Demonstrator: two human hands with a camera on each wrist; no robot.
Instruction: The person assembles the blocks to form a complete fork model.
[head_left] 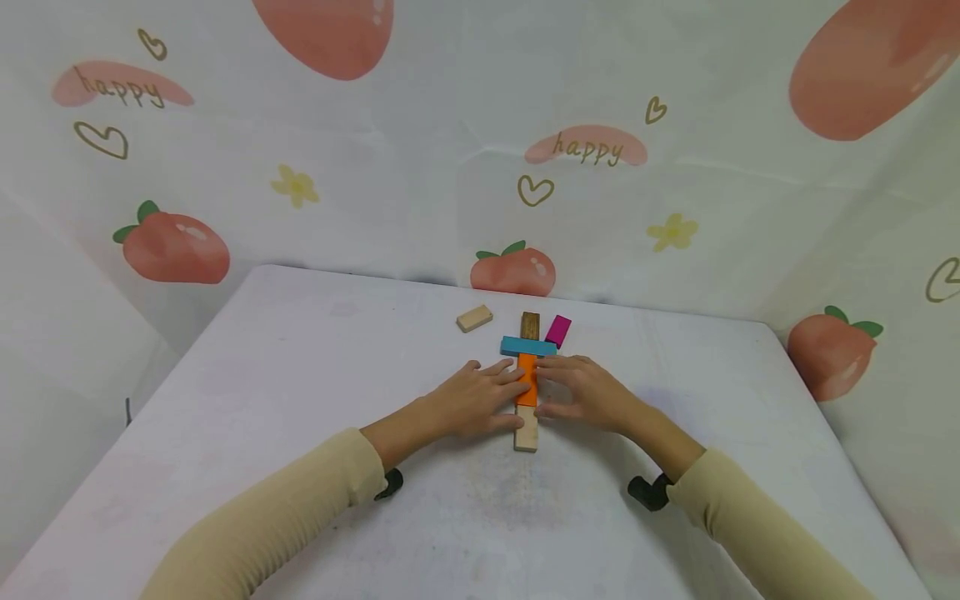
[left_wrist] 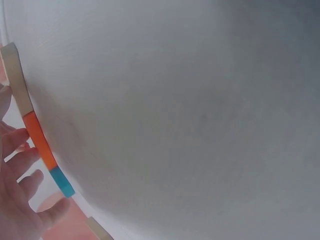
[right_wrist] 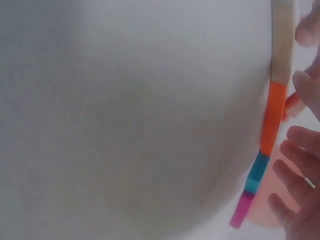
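In the head view, wooden blocks lie in a line on the white table: a plain block (head_left: 527, 437) nearest, then an orange block (head_left: 528, 393), a blue block (head_left: 525, 345) set crosswise, and a dark brown block (head_left: 530, 325) farthest. My left hand (head_left: 474, 402) reaches in from the left with fingers spread, fingertips over the orange block's edge and the thumb at the plain block. From the right, my right hand (head_left: 588, 392) comes alongside with extended, slightly bent fingers, fingertips by the orange and blue blocks. Neither hand grips a block.
A magenta block (head_left: 558, 331) lies slantwise by the blue block's right end. Farther left, a loose plain block (head_left: 475, 318) rests on the table (head_left: 360, 350). Behind the far edge hangs a cloth (head_left: 420, 150) printed with peaches and hearts.
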